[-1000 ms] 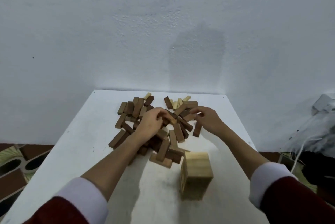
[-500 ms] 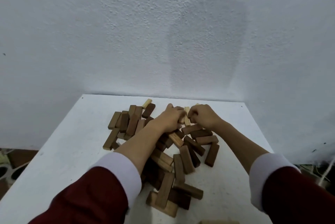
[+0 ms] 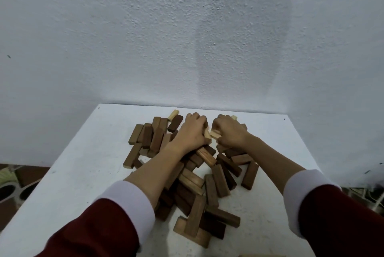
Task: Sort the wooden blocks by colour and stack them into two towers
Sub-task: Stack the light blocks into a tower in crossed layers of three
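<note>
While both hands' fingers curl, pale blocks [image 3: 210, 134] pinched between them

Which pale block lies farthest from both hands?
The pale block at the pile's far left edge, beside a dark block; the other pale ones sit at the hands.

The pile of wooden blocks [image 3: 193, 165] sprawls across the middle of the white table [image 3: 68, 175], so no straight path crosses there. Left of the pile the tabletop lies bare to the edge; right of it runs a narrower bare strip. Behind the pile only a thin band separates it from the wall [image 3: 187, 38]. Both forearms lie over the pile's near half.
</note>
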Available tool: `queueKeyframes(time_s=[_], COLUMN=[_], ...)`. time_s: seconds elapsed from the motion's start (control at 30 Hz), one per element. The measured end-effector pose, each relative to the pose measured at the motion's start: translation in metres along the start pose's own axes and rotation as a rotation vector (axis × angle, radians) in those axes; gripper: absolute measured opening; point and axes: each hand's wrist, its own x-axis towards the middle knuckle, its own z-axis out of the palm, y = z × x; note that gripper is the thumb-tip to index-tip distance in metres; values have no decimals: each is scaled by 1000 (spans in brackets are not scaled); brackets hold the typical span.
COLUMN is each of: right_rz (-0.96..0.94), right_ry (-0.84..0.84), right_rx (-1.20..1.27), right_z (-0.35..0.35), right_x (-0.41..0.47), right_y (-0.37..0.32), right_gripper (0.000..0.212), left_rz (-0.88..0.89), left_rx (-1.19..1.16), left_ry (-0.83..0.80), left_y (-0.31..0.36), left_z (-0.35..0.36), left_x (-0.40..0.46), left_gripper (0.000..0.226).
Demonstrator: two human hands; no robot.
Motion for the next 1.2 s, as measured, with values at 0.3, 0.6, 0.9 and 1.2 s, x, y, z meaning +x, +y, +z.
queueKeyframes(time_s=[0.3,0.6,0.9,1.2], right_rz=[117,224,260,213], right_ry=[4,64,26,123], right_rx=[81,715,1146,1100], right_z=[-2,-46,-107,-113], right_x=[-6,-48,-122,-177], right_y=[-8,-21,-80,-152], right_gripper=[51,37,26,17], left_rz=[-31,37,292,310], left_rx=[-111,-344,-375,-360], left_ry=[62,206,330,444], left_y=[-3,21,69,80], left_z=[-3,-31,-88,-118], left_x=[-10,-38,-107,-181], left_gripper=[61,57,58,54])
